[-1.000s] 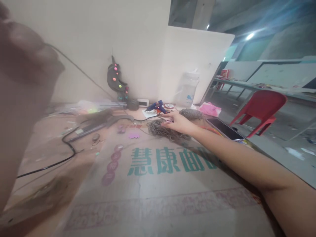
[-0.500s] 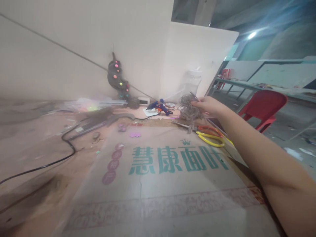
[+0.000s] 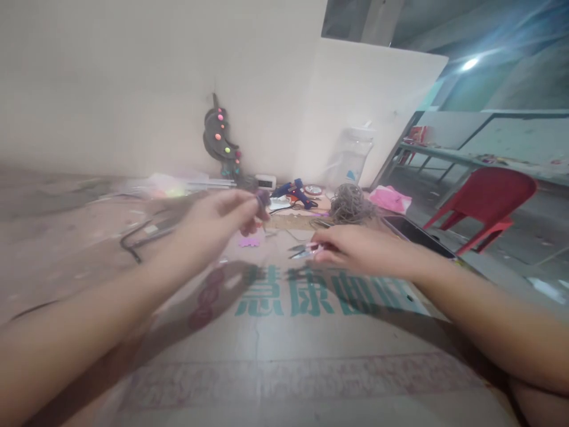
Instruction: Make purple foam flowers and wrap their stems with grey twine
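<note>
My left hand (image 3: 237, 214) pinches a small dark purple piece (image 3: 262, 200), blurred, above the far part of the printed sheet (image 3: 267, 332). A flat purple cut-out (image 3: 249, 242) lies on the sheet just below it. My right hand (image 3: 340, 244) is closed on small scissors (image 3: 303, 251), their blades pointing left toward the left hand. Pinkish handle parts show at the fingers; the rest is hidden. Behind the right hand sits a tangled bundle of grey cord (image 3: 350, 204), with a dark pointed blade (image 3: 322, 223) in front of it.
A blue glue gun (image 3: 294, 193), a clear bottle (image 3: 355, 151) and a small white device (image 3: 265, 181) stand along the wall. A crescent-shaped decoration (image 3: 217, 139) leans there. A phone-like dark slab (image 3: 418, 234), pink cloth (image 3: 391, 199) and red chair (image 3: 486, 198) are right.
My right hand has let go of the grey cord, come nearer and taken hold of small scissors. My left hand has entered view with a purple piece. The view has shifted slightly.
</note>
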The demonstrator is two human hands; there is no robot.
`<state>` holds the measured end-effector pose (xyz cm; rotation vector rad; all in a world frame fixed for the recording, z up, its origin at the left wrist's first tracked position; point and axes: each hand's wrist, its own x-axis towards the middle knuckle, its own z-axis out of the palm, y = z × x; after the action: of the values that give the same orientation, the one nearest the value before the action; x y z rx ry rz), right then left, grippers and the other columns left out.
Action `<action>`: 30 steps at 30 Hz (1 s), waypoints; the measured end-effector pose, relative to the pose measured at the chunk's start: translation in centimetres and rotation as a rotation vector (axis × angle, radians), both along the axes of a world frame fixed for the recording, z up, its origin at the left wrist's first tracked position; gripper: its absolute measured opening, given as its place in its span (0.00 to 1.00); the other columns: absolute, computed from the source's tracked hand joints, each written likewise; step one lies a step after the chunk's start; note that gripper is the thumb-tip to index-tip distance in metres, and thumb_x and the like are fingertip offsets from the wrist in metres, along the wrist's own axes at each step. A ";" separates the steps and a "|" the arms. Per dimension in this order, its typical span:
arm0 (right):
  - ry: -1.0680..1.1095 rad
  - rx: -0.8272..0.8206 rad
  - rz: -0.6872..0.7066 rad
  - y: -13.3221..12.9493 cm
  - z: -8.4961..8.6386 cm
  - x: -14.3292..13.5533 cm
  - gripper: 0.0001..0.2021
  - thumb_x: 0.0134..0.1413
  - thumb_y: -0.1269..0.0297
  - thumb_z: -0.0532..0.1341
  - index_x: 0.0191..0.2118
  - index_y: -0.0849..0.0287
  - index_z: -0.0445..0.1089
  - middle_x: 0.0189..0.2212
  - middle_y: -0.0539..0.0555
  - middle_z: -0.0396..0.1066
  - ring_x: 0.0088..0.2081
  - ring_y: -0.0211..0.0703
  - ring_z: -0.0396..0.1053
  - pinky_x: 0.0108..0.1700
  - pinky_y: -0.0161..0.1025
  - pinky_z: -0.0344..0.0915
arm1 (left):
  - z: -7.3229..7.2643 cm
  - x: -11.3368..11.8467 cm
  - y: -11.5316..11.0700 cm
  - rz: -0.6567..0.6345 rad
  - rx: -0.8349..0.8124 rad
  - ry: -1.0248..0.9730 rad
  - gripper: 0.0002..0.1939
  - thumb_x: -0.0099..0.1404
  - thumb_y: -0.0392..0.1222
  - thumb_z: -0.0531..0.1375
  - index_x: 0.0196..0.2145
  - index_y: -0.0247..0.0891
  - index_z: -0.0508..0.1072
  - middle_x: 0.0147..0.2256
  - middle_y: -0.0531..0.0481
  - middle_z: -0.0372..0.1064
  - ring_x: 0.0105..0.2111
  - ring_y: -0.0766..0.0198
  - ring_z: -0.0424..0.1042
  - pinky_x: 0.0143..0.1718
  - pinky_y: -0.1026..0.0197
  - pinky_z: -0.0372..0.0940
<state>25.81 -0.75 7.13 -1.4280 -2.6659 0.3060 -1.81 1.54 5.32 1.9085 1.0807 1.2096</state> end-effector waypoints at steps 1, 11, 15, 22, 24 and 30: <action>0.010 0.056 0.022 -0.1 -1.0 -0.7 0.13 0.62 0.55 0.60 0.44 0.58 0.74 0.38 0.58 0.76 0.39 0.50 0.73 0.42 0.44 0.68 | -0.7 0.2 0.1 -0.029 -0.029 0.016 0.16 0.71 0.51 0.57 0.41 0.35 0.77 0.32 0.50 0.74 0.33 0.63 0.72 0.37 0.60 0.67; 0.956 -0.420 -0.209 -0.5 -4.7 -5.3 0.26 0.53 0.57 0.66 0.57 0.55 0.64 0.50 0.58 0.74 0.25 0.34 0.67 0.24 0.35 0.67 | -4.2 2.4 -0.9 -0.091 -0.100 -0.064 0.10 0.67 0.46 0.61 0.35 0.38 0.78 0.36 0.50 0.77 0.37 0.63 0.74 0.39 0.63 0.66; 1.066 -0.674 -0.219 -1.5 -5.9 -6.3 0.23 0.53 0.55 0.66 0.53 0.55 0.63 0.39 0.54 0.77 0.17 0.29 0.61 0.19 0.33 0.62 | -4.4 2.7 -1.0 -0.123 -0.121 -0.076 0.08 0.66 0.44 0.61 0.33 0.37 0.77 0.31 0.51 0.76 0.33 0.64 0.73 0.36 0.63 0.66; 0.961 -0.572 -0.296 -0.8 -6.6 -5.4 0.12 0.54 0.56 0.66 0.35 0.59 0.69 0.14 0.42 0.63 0.15 0.29 0.59 0.18 0.28 0.54 | -4.9 2.6 -0.7 -0.041 -0.061 -0.018 0.08 0.65 0.44 0.61 0.33 0.36 0.76 0.32 0.51 0.76 0.34 0.63 0.72 0.37 0.62 0.65; 0.983 -0.565 -0.291 -0.6 -6.6 -5.3 0.12 0.54 0.55 0.65 0.33 0.59 0.68 0.17 0.44 0.67 0.14 0.29 0.58 0.17 0.29 0.56 | -4.9 2.6 -0.7 -0.058 -0.027 0.012 0.09 0.66 0.43 0.59 0.33 0.37 0.76 0.31 0.52 0.75 0.33 0.64 0.72 0.35 0.63 0.65; 1.042 -0.433 -0.275 -0.6 -6.1 -5.0 0.11 0.58 0.56 0.61 0.42 0.56 0.66 0.25 0.46 0.71 0.18 0.34 0.65 0.21 0.34 0.66 | -5.0 2.8 -0.6 -0.039 -0.035 0.091 0.08 0.65 0.42 0.59 0.33 0.37 0.76 0.30 0.51 0.74 0.31 0.63 0.70 0.33 0.61 0.63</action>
<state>20.78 -1.31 1.01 -1.1864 -1.5899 1.2391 0.95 0.95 0.32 1.9645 1.0998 1.0846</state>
